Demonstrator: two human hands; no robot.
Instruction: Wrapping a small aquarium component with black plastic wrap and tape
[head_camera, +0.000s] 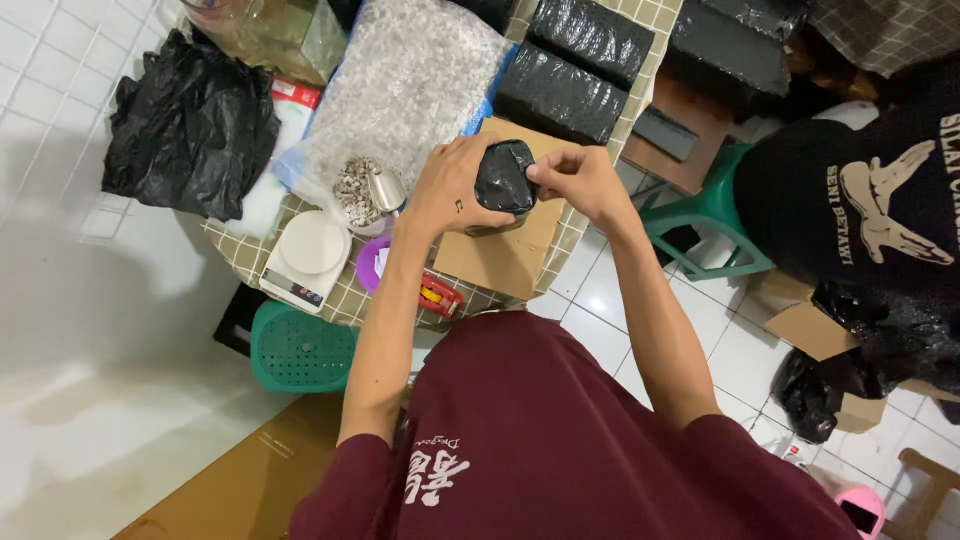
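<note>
A small parcel wrapped in black plastic (503, 176) is held over a flat piece of brown cardboard (505, 252) on the tiled table. My left hand (450, 188) grips the parcel's left side. My right hand (577, 180) pinches its upper right edge with thumb and fingers. Both arms reach out from my dark red shirt at the bottom of the view.
On the table stand a white kitchen scale (308, 256), a metal scoop in a bowl of pale grains (360, 190), a big clear bag of grains (405, 85), a red tape dispenser (440, 296) and black wrapped blocks (575, 70). A green stool (712, 215) and a person in black (860, 205) are at right.
</note>
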